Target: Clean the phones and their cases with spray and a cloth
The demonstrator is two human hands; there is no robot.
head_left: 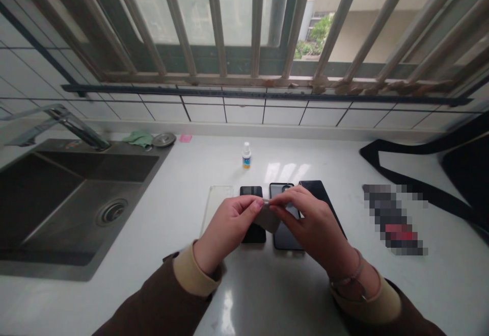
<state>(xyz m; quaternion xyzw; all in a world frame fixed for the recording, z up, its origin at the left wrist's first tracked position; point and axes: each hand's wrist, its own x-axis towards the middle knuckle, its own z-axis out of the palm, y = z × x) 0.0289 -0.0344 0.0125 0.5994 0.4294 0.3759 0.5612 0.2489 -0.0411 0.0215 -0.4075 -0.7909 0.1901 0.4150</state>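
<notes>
In the head view, the left hand and the right hand meet over the counter, both pinching the top edge of a small grey piece between thumb and fingers. The piece hangs tilted between them, above the gap between a black phone and a second phone; what it is made of I cannot tell. The two phones lie flat, side by side. Left of them lies a clear case, partly hidden by the left hand; right of them, partly behind the right hand, a dark slab. A small white bottle stands upright beyond the row. At the left is a sink with a tap; near its back corner lie a green rag, a metal lid and a pink slip. A black strap lies at the right.
</notes>
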